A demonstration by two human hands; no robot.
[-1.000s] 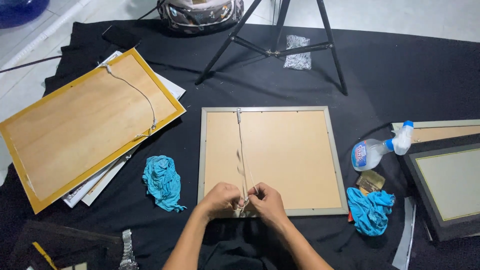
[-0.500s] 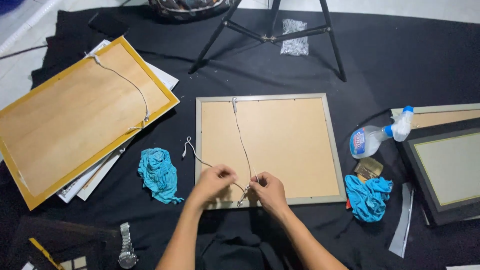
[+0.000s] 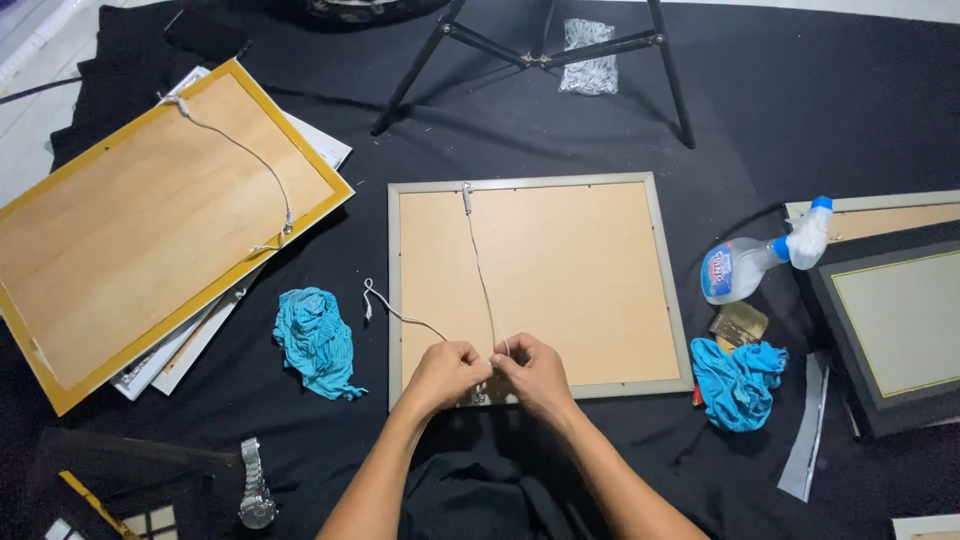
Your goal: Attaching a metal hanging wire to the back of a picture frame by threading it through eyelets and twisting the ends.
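Spray bottle [image 3: 748,265] lies on its side on the black cloth [image 3: 800,100], nozzle toward the right; contents cannot be told. Silver-edged frame [image 3: 535,285] lies face down at centre. Its hanging cord [image 3: 480,270] runs lengthwise from the top-edge hook down to the bottom edge, with a loose tail trailing left. Left hand [image 3: 445,375] and right hand [image 3: 530,370], fingers closed, pinch the cord at the bottom edge. Versus half a second ago: hands closer together, tail shorter.

Clear plastic spray bottle [image 3: 765,262] with blue-and-red label, white-and-blue nozzle, lying on its side right of the frame; crinkled clear plastic packet [image 3: 589,55] top centre.
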